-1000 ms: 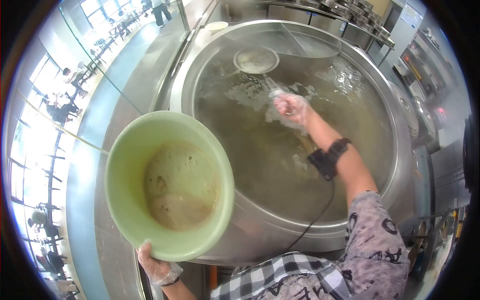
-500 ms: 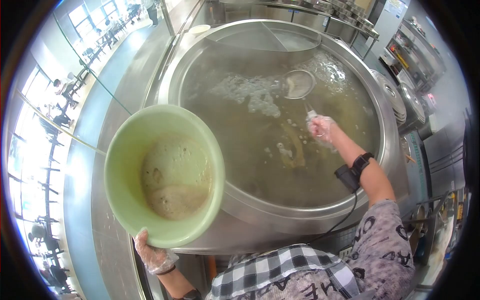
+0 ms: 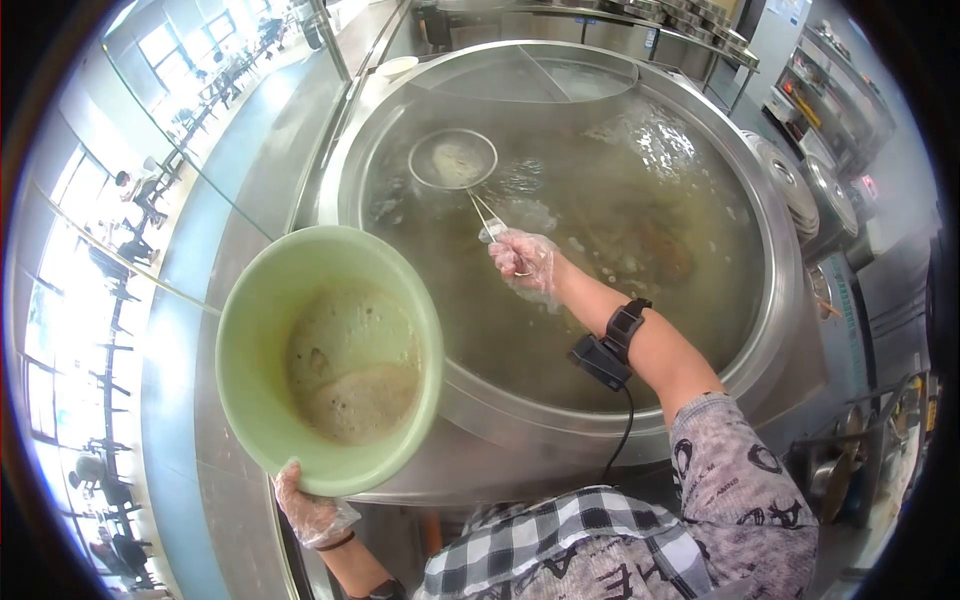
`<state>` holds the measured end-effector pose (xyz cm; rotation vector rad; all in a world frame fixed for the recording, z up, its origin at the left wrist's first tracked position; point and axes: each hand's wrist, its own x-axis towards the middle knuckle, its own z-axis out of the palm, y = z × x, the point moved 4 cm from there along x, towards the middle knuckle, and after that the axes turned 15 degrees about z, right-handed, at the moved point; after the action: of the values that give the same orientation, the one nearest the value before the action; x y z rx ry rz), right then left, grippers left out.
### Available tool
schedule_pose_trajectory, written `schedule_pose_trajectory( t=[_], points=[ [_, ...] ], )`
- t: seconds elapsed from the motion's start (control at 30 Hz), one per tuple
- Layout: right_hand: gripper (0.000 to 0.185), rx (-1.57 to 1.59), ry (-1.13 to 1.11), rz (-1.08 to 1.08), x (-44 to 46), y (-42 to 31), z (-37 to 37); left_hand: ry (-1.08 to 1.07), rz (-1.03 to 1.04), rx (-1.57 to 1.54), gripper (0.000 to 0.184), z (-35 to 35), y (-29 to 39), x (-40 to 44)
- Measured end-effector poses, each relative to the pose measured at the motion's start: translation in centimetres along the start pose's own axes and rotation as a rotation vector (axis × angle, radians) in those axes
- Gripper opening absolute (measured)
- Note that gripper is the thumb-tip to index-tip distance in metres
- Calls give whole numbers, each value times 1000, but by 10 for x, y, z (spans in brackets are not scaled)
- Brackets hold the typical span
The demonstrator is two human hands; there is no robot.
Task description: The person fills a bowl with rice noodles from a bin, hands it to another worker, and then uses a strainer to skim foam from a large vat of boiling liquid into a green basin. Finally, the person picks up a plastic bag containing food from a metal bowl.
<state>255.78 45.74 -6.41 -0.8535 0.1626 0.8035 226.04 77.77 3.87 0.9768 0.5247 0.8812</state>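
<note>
My right hand [image 3: 523, 264], in a clear plastic glove, is closed around the handle of a round mesh skimmer [image 3: 452, 158]. Pale scum lies in the skimmer's mesh, over the left far part of a large steel pot [image 3: 765, 290]. Murky, yellowish-brown broth with patches of foam fills the pot. At the lower left, my gloved left hand [image 3: 312, 508] grips the rim of a light green plastic basin [image 3: 245, 350]. The basin leans toward me beside the pot's edge, with brownish, frothy liquid in its bottom.
A divided steel lid section [image 3: 540, 75] covers the pot's far side. A small pale bowl [image 3: 397, 67] sits on the ledge behind. Round lids [image 3: 780, 180] stand to the right. Beyond glass on the left are chairs and a person [image 3: 125, 182].
My right hand has swung left with the skimmer, from the pot's middle toward its left far side. The basin and my left hand have stayed almost in place.
</note>
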Motion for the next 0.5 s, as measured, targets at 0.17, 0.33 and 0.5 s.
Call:
schedule_pose_trajectory(
  t=[0.17, 0.33, 0.5],
  points=[
    [11, 46, -83, 105, -47, -28, -6, -4, -10, -4, 28, -1, 1, -1],
    [12, -139, 357, -15, -133, -50, -59, -87, 0, -65, 26, -12, -9, 6],
    [12, -101, 567, 55, -171, -29, -96, -90, 36, -9, 25, -13, -12, 7]
  ],
)
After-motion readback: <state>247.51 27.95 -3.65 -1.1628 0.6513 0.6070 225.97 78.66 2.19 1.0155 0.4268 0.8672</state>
